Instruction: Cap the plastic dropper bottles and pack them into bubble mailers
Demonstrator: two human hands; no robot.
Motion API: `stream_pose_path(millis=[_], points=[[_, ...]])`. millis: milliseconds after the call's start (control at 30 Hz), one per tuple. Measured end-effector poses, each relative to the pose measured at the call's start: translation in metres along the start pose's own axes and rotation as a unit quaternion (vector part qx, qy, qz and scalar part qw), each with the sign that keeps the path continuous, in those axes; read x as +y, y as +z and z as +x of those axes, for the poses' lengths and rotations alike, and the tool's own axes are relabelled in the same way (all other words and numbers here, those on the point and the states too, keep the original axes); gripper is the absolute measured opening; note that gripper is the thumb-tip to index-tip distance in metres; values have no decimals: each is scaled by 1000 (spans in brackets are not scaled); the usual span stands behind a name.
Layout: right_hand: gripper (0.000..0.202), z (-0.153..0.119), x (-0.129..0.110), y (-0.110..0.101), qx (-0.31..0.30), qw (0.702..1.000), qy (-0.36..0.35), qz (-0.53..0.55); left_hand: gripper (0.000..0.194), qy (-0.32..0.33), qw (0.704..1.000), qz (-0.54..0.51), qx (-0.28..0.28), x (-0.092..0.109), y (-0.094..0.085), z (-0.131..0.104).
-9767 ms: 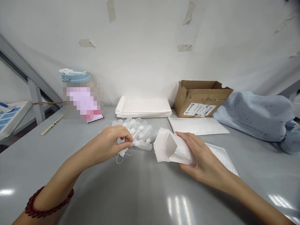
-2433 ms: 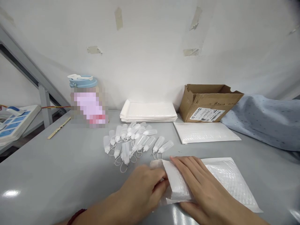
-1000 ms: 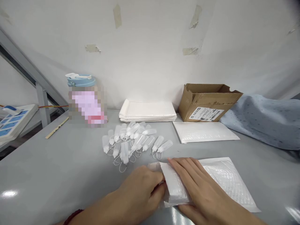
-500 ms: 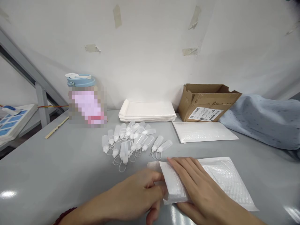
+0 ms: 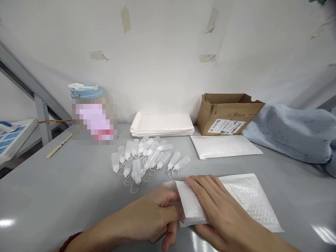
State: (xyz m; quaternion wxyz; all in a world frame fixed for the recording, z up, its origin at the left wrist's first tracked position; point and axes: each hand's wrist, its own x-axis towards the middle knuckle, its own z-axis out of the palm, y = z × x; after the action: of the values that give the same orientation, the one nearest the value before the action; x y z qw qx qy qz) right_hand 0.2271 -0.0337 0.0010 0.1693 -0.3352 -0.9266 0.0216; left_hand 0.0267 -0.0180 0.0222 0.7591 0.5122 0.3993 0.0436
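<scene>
A white bubble mailer (image 5: 249,196) lies on the table in front of me, its near-left end raised and gaping. My right hand (image 5: 220,206) lies across that end with long fingers on top and the thumb below, gripping it. At the mailer's mouth is my left hand (image 5: 160,217), thumb and forefinger reaching in; their tips are hidden, so what they pinch cannot be seen. The other left fingers curl beneath. Beyond my hands lies a loose heap of small clear squeeze bottles (image 5: 136,171) with tethered caps.
Behind the bottles is a stack of white mailers (image 5: 162,123). Another mailer (image 5: 225,147) lies before an open cardboard box (image 5: 228,115). Blue cloth (image 5: 291,133) spreads on the right. A blue-lidded container (image 5: 88,92), blurred below, and a thin stick (image 5: 59,145) are at left.
The view has shifted slightly, so everything sits a little further left. Both hands keep nearly the same place on the mailer.
</scene>
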Motion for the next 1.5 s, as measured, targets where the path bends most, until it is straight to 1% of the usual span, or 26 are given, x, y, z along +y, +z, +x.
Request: stream_pose_path(millis=[133, 233, 300, 367, 433, 467, 500, 533, 567, 600, 633, 667, 733, 800, 900, 967, 1000, 1033, 1100, 1167, 1267, 1367, 1500], points=[[59, -1, -2, 1, 1, 1000, -1, 5, 10, -7, 1000, -8, -3, 3, 1, 2], [60, -1, -2, 0, -6, 1000, 5, 11, 14, -5, 1000, 3, -14, 3, 1, 1], [60, 0, 0, 0, -12, 1000, 12, 16, 16, 12, 999, 32, -2, 3, -2, -2], [59, 0, 3, -2, -7, 1000, 19, 16, 19, 39, 996, 70, 47, 4, -7, -6], [59, 0, 7, -6, 26, 999, 24, 9, 25, 80, 981, 108, 138, 6, -12, -12], [59, -1, 9, -9, 53, 998, 25, 8, 30, 110, 966, 129, 196, 7, -15, -16], [59, -2, 10, -12, 83, 996, 26, 8, 33, 143, 944, 151, 254, 8, -16, -19], [59, -3, 11, -15, 114, 993, 27, 11, 34, 175, 921, 173, 301, 9, -17, -21], [59, -4, 11, -18, 142, 989, 25, 16, 34, 201, 901, 193, 333, 10, -17, -24], [59, -5, 11, -20, 164, 986, 23, 24, 33, 216, 888, 213, 346, 10, -16, -25], [60, -5, 11, -22, 180, 983, 21, 31, 32, 221, 883, 230, 343, 10, -14, -26], [61, -6, 11, -24, 191, 981, 21, 38, 31, 219, 885, 246, 329, 9, -12, -26], [63, -6, 11, -24, 207, 977, 15, 48, 31, 208, 889, 277, 299, 7, -7, -26], [65, -5, 12, -21, 216, 975, -3, 53, 34, 188, 891, 299, 286, 5, -2, -25], [66, -3, 13, -18, 212, 975, -26, 55, 36, 165, 906, 280, 270, 4, 0, -24], [71, -3, 13, -17, 188, 982, -6, 22, 37, 162, 922, 241, 256, 4, -2, -23], [75, -3, 12, -17, 166, 986, 11, -7, 37, 159, 927, 227, 252, 5, -3, -22], [80, -3, 12, -15, 138, 989, 29, -40, 37, 150, 929, 221, 257, 5, -5, -21], [85, -3, 10, -11, 74, 991, 46, -101, 35, 117, 922, 244, 276, 4, -9, -17], [79, -5, 8, -4, 18, 989, 36, -141, 33, 78, 909, 292, 287, 3, -12, -12], [68, -8, 4, 7, -42, 987, -14, -155, 30, 43, 896, 352, 266, -3, -13, -5], [61, -9, 0, 12, -72, 985, -53, -145, 27, 35, 894, 384, 228, -9, -10, -2], [58, -7, -4, 12, -86, 984, -50, -146, 26, 34, 904, 372, 207, -7, -6, -3]])
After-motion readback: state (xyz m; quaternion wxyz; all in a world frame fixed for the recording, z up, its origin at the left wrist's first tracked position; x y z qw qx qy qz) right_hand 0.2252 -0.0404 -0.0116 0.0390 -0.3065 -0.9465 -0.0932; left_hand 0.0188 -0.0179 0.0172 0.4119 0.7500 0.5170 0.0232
